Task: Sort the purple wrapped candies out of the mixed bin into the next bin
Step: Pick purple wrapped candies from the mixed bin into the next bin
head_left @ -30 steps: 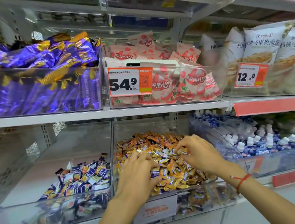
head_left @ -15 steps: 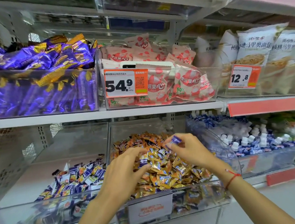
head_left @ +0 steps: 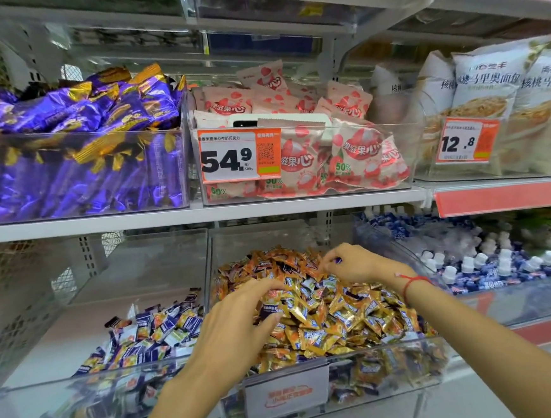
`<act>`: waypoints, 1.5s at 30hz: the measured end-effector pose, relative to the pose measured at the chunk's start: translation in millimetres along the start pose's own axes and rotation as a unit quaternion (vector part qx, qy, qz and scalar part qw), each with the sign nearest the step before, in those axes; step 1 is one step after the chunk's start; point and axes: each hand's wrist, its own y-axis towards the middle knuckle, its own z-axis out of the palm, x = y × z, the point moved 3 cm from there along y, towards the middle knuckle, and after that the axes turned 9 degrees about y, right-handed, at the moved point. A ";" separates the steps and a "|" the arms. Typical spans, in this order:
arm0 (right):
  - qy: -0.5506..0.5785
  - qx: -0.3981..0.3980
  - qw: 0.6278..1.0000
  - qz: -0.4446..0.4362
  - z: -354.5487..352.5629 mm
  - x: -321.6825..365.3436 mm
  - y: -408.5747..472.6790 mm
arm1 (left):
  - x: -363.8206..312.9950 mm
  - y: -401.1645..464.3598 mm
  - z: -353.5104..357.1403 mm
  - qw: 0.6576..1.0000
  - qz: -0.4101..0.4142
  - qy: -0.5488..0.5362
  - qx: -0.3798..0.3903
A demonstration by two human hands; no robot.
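The right hand (head_left: 354,263) holds a small purple candy (head_left: 338,260) in a fingertip grip, thumb against the curled fingers, just above the rear of the mixed bin (head_left: 373,382). A red cord (head_left: 411,282) circles its wrist. In front of that grip and to its left, the left hand (head_left: 240,323) rests on the heap of gold candies (head_left: 342,319), fingers curled into the wrappers; whether its grip encloses a candy cannot be told. Left of both hands, touching the mixed bin's wall, stands the next bin (head_left: 29,409), holding a low pile of purple candies (head_left: 146,337) at its front. Above the grips, the upper shelf (head_left: 198,213) carries a price tag (head_left: 240,154).
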 end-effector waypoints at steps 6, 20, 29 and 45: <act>-0.143 0.034 0.982 0.117 21.9 -19.5 29.6 | 2.3 -0.4 1.7 1.000 0.000 0.013 0.010; 0.235 0.040 0.970 -0.044 -5.4 11.3 -54.6 | -0.7 4.3 -3.6 0.996 -0.068 -0.061 0.016; 0.089 -0.073 0.992 -0.052 10.4 14.8 -27.7 | 15.4 -7.3 -14.1 0.990 -0.102 -0.084 -0.048; 0.235 -0.115 0.951 -0.165 37.7 94.9 -37.8 | 77.7 -32.7 -65.7 0.970 -0.196 -0.057 -0.128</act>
